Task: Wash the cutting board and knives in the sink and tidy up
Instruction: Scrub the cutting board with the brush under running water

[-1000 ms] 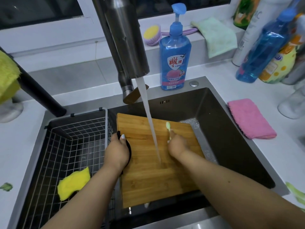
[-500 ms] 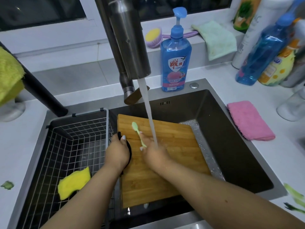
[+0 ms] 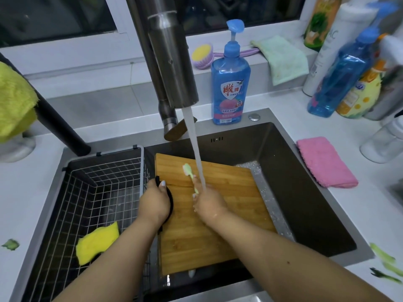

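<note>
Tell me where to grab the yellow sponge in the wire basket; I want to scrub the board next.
Take the yellow sponge by its long wavy edges, from above. It lies flat on the wire basket floor, top face exposed, nothing on it. The left hand is nearer, though it now holds the cutting board.

Bench [image 3: 39, 192]: white, around the sink.
Right of the hands: pink cloth [image 3: 325, 162], bottles [image 3: 340, 77].
Left: green scrap [image 3: 10, 244].
</note>
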The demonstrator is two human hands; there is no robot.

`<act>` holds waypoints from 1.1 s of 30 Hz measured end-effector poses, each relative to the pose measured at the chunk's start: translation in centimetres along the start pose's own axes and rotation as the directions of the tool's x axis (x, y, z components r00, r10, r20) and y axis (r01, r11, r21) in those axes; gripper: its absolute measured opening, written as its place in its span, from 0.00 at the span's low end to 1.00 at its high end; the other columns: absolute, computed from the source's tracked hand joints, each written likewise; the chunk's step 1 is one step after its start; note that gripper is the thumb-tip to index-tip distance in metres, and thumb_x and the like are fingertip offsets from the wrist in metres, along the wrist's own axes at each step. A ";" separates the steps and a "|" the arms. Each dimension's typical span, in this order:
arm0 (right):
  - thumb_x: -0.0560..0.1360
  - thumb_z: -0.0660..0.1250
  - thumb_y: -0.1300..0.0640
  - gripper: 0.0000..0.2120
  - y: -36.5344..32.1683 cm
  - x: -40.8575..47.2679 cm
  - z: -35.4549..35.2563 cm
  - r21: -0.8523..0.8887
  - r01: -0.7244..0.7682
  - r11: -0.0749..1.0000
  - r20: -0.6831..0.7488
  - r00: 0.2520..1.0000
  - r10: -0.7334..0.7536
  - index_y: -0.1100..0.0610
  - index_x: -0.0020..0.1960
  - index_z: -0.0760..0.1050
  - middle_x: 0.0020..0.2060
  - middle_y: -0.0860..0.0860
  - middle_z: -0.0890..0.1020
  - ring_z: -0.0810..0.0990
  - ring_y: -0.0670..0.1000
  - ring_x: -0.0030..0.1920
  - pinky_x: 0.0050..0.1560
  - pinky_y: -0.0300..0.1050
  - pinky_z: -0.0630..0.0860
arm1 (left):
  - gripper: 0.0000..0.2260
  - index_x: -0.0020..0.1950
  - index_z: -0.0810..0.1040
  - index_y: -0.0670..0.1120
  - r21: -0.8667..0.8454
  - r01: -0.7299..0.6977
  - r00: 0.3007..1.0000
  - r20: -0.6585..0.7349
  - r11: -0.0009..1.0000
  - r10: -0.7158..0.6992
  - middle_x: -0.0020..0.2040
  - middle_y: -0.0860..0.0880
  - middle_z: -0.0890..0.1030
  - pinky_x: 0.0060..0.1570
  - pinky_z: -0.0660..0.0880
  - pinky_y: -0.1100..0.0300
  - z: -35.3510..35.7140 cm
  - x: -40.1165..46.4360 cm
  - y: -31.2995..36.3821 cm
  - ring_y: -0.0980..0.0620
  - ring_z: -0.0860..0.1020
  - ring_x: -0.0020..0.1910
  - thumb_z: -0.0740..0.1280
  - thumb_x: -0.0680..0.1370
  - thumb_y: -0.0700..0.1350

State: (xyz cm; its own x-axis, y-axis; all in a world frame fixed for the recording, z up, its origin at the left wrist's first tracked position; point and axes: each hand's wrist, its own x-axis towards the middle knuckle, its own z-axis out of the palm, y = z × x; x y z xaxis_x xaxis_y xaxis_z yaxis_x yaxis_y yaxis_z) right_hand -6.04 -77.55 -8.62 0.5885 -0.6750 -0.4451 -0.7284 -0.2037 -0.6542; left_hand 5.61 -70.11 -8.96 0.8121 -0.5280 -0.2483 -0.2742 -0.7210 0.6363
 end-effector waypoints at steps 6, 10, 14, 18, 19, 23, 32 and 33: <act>0.81 0.56 0.60 0.28 0.0 -4.6 1.9 -0.048 0.107 0.993 0.032 0.994 -0.106 0.44 0.77 0.51 0.62 0.53 0.71 0.75 0.48 0.51 0.45 0.39 0.74 | 0.18 0.66 0.68 0.41 0.016 -0.002 1.000 -0.001 1.000 0.002 0.60 0.38 0.77 0.49 0.67 0.54 0.0 0.0 -0.1 0.37 0.74 0.59 0.51 0.84 0.50; 0.81 0.55 0.59 0.28 -2.0 -1.8 1.9 -0.029 0.191 0.981 0.036 0.981 -0.190 0.43 0.77 0.49 0.67 0.54 0.68 0.72 0.57 0.62 0.61 0.52 0.71 | 0.17 0.64 0.69 0.40 0.024 -0.017 1.000 -0.002 1.000 0.017 0.58 0.37 0.77 0.46 0.65 0.56 -0.2 -0.2 0.1 0.37 0.74 0.58 0.50 0.84 0.49; 0.82 0.54 0.55 0.23 -0.9 1.8 0.0 0.044 -0.019 0.999 0.009 1.000 0.019 0.45 0.76 0.55 0.50 0.53 0.74 0.76 0.50 0.41 0.34 0.41 0.75 | 0.17 0.62 0.70 0.41 0.008 -0.004 1.000 0.015 1.000 0.004 0.53 0.39 0.79 0.46 0.71 0.53 -0.2 0.1 -0.3 0.37 0.77 0.53 0.51 0.83 0.51; 0.82 0.53 0.56 0.26 3.0 0.3 -1.0 -0.052 -0.161 0.986 -0.056 0.986 0.158 0.46 0.77 0.50 0.57 0.53 0.74 0.77 0.50 0.47 0.40 0.40 0.75 | 0.17 0.61 0.69 0.43 -0.012 0.012 0.999 0.033 1.000 -0.012 0.51 0.38 0.80 0.47 0.75 0.48 -0.2 0.3 -0.5 0.36 0.78 0.49 0.50 0.83 0.53; 0.82 0.52 0.55 0.27 3.4 -0.7 -0.8 -0.094 -0.174 0.980 -0.046 0.984 0.170 0.45 0.77 0.48 0.57 0.53 0.74 0.77 0.49 0.47 0.40 0.39 0.73 | 0.17 0.61 0.69 0.43 -0.018 0.018 0.999 0.031 1.000 -0.017 0.51 0.38 0.79 0.48 0.76 0.47 -0.2 0.2 -0.4 0.36 0.78 0.49 0.50 0.83 0.53; 0.82 0.54 0.57 0.27 1.9 -5.6 1.4 -0.082 0.063 0.995 0.066 0.996 -0.057 0.44 0.77 0.48 0.68 0.50 0.69 0.76 0.49 0.55 0.48 0.37 0.72 | 0.21 0.61 0.71 0.37 0.021 0.060 0.998 -0.005 0.998 -0.060 0.55 0.37 0.78 0.45 0.70 0.53 0.1 0.3 -0.2 0.37 0.76 0.54 0.51 0.83 0.53; 0.81 0.56 0.54 0.26 3.0 -4.7 -1.4 -0.076 -0.060 0.995 0.089 0.994 0.067 0.44 0.77 0.54 0.64 0.54 0.72 0.75 0.54 0.58 0.56 0.43 0.74 | 0.30 0.61 0.74 0.36 -0.125 0.259 0.965 0.069 0.958 -0.252 0.57 0.37 0.78 0.52 0.73 0.49 0.3 0.2 0.3 0.37 0.76 0.54 0.49 0.81 0.61; 0.81 0.57 0.54 0.26 2.4 -5.8 -0.9 -0.066 -0.007 0.998 0.121 0.993 0.015 0.43 0.76 0.54 0.65 0.54 0.72 0.75 0.54 0.58 0.56 0.44 0.75 | 0.30 0.61 0.74 0.36 -0.152 0.272 0.962 0.073 0.950 -0.264 0.56 0.37 0.78 0.53 0.73 0.48 0.4 0.0 0.4 0.37 0.76 0.54 0.49 0.81 0.61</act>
State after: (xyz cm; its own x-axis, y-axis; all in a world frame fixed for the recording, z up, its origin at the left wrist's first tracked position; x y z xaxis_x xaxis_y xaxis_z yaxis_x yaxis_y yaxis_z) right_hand -11.46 -74.76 -7.06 0.6156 -0.5875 -0.5252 -0.7540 -0.2456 -0.6092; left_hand 5.33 -70.58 -9.02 0.8161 -0.3500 -0.4600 0.0390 -0.7607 0.6479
